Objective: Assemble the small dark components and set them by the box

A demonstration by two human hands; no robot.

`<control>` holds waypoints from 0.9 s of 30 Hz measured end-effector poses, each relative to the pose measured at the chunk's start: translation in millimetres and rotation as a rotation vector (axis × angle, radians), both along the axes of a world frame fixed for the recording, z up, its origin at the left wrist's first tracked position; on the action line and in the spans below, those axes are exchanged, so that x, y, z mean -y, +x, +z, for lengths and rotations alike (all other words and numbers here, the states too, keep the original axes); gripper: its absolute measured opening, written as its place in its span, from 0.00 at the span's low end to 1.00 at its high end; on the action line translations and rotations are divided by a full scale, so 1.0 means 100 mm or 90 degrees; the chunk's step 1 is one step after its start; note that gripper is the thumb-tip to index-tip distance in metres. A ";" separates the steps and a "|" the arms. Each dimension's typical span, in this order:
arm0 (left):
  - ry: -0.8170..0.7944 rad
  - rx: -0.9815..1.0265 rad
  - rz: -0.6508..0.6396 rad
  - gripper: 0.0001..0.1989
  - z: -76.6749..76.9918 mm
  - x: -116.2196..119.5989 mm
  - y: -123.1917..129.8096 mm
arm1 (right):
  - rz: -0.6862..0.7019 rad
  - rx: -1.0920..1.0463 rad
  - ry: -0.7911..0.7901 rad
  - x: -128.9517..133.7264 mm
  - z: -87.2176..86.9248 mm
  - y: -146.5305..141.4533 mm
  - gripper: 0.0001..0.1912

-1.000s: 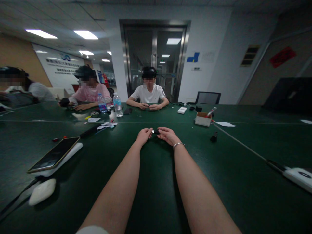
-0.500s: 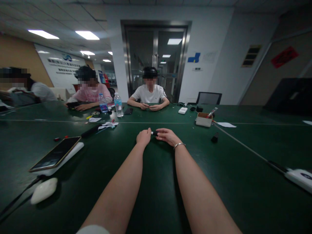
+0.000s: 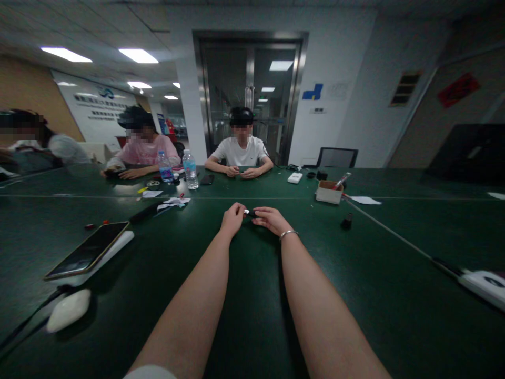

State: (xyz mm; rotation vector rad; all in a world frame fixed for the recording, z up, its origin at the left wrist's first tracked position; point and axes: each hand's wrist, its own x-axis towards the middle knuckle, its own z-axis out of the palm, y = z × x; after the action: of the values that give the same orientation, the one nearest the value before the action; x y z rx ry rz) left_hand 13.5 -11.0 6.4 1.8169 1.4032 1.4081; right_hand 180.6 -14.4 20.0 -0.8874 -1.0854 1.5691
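Head view: pinching a small black stick [image 3: 252, 213] crosswise between left hand [image 3: 233, 218] and right hand [image 3: 271, 220], silver end [image 3: 246, 211] leftward, equally near both.

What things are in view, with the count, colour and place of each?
Table: one, green, foreground
Small object: one, black and silver, centre
Near phone: one, black, left, on white block
Bottles: two, clear, blue-labelled, far left
Box: one, greyish, right of centre
People: three, white or pink tops, beyond table
Double door: one, grey, background
Red poster: one, red, upper right
Small items: several, mixed, scattered
Bracelet: one, silver, right wrist
Left grip: one, bare, at silver end
Right grip: one, bare, black end
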 end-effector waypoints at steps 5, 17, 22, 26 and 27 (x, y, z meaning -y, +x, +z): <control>-0.037 0.095 -0.093 0.08 -0.09 -0.11 -0.02 | -0.027 -0.022 0.003 -0.02 -0.02 0.00 0.04; -0.089 -0.027 -0.036 0.13 -0.09 -0.14 -0.06 | -0.016 0.000 0.009 -0.03 -0.03 0.01 0.06; -0.096 -0.045 -0.027 0.18 -0.06 -0.11 -0.05 | -0.010 -0.007 0.017 -0.03 -0.04 0.02 0.08; -0.105 -0.055 -0.013 0.21 -0.02 -0.06 -0.04 | -0.007 -0.004 0.022 -0.03 -0.04 0.01 0.09; -0.106 -0.060 -0.008 0.22 -0.01 -0.05 -0.04 | -0.005 -0.001 0.023 -0.03 -0.04 0.01 0.09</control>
State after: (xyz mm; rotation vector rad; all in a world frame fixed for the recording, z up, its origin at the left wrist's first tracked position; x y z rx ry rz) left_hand 9.8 -6.2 5.5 1.8020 1.5043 1.1753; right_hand 182.1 -11.1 15.7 -0.8646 -1.1050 1.5393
